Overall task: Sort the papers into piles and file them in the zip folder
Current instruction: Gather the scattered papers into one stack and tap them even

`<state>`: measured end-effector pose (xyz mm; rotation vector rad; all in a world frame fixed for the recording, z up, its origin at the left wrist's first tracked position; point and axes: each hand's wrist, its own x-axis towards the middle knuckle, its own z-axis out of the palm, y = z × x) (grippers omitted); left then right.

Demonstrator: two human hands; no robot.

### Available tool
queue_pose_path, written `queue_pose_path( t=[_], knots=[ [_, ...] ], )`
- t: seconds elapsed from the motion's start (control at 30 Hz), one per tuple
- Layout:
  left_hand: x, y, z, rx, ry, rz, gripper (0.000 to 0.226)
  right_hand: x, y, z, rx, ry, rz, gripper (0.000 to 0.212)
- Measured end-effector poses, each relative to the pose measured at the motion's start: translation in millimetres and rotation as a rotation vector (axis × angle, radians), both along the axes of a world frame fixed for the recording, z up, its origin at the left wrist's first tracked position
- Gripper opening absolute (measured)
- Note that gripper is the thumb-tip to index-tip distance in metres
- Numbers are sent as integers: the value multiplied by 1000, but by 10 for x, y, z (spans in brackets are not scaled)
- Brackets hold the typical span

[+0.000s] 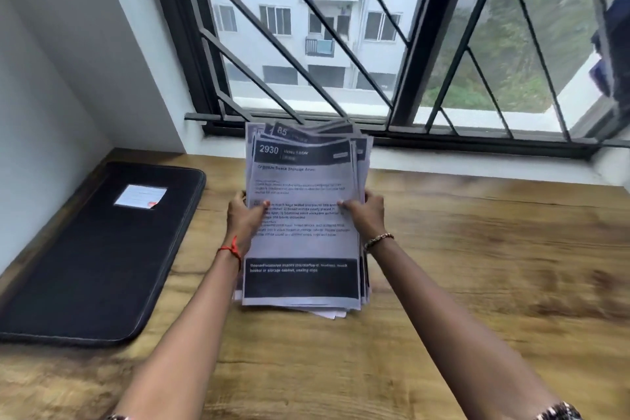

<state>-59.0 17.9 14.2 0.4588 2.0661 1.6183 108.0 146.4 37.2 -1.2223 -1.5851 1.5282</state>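
Likely a flat's room: wooden desk (477, 249) beneath a barred window (341, 44) facing apartment blocks (306, 10).

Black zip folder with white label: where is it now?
In the head view, the black zip folder lies flat on the wooden table, left of the printed paper stack, untouched.

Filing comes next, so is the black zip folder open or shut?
Shut: the zip folder lies flat on the table, cover down, nothing of its inside showing. Whether fully zipped, cannot tell.
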Motion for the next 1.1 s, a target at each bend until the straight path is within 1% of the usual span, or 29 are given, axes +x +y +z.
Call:
queue_pose_path(
  t=[0.07, 0.17, 0.27, 0.33, 0.37, 0.43, 0.47, 0.57, 0.63, 0.7, 0.83, 0.93, 1.03, 1.1],
  knots=[
    [115, 123, 152, 112, -10, -50, 30, 167, 106, 178, 54, 85, -29, 14],
    [363, 304, 365, 283, -36, -120, 32, 469, 257, 475, 140, 233, -18, 27],
    [682, 435, 559, 463, -57, -225, 34, 796, 394, 707, 202, 333, -28, 25],
    [874, 467, 599, 509, -96, -282, 41, 1068, 463, 764, 213, 384, -3, 25],
    [957, 475, 597, 498, -109, -298, 47, 1208, 493, 753, 207, 382, 14, 30],
    [1089, 490, 562, 423, -89, -326, 60, 1461, 526, 669, 200, 319, 47, 40],
    [1152, 505, 544, 389, -62, -341, 59, 1569, 530, 625, 217, 278, 61, 40],
    [1304, 563, 539, 358, -15, -327, 41, 1749, 554, 507, 300, 198, 132, 33],
    [1373, 595, 538, 349, 47, -335, 36, 1797, 561, 447, 340, 146, 125, 30],
    [1420, 601, 535, 344, 82, -333, 31, 1813, 564, 385, 315, 151, 76, 28],
    [1478, 615, 534, 346, 84, -295, 21, 1793, 558, 316, 309, 186, 15, 25],
    [1492, 619, 502, 345, 47, -261, 16, 1770, 566, 258, 303, 192, -13, 22],
    [1490, 637, 508, 343, 53, -242, 14, 1723, 613, 230, 277, 179, -42, 12],
    [1486, 657, 515, 347, 64, -230, 15, 1682, 653, 202, 281, 160, -54, 14]
  ],
)
